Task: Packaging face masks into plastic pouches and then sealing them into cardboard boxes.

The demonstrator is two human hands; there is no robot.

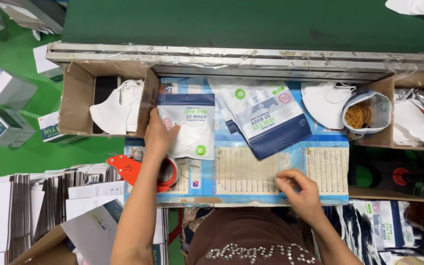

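A sealed mask pouch (187, 126), blue top w/ white lower part, is grasped at its left edge by the left hand (159, 136); pouch lies flat on the tabletop (251, 181), just right of a cardboard box (77, 95) at far left. That box is filled w/ loose white masks (116, 105). The right hand (298, 189) is held at the near edge of the tabletop, fingers curled & pinched together; whether anything is gripped between them can't be told. A red tape dispenser (133, 169) is seen near left, partly covered by the left wrist. A fanned stack of similar pouches (266, 115) is laid towards the far centre, just right of the held pouch. More white masks (325, 100) are placed right of that stack, beside a small tub of rubber bands (361, 115). A second cardboard box (393, 110) at far right is filled w/ masks. Flat printed cartons (35, 206) are stacked at near left, below tabletop level. Boxes (3, 88) are scattered on the green floor (20, 54) at far left. More pouches (388, 228) are stored at near right.
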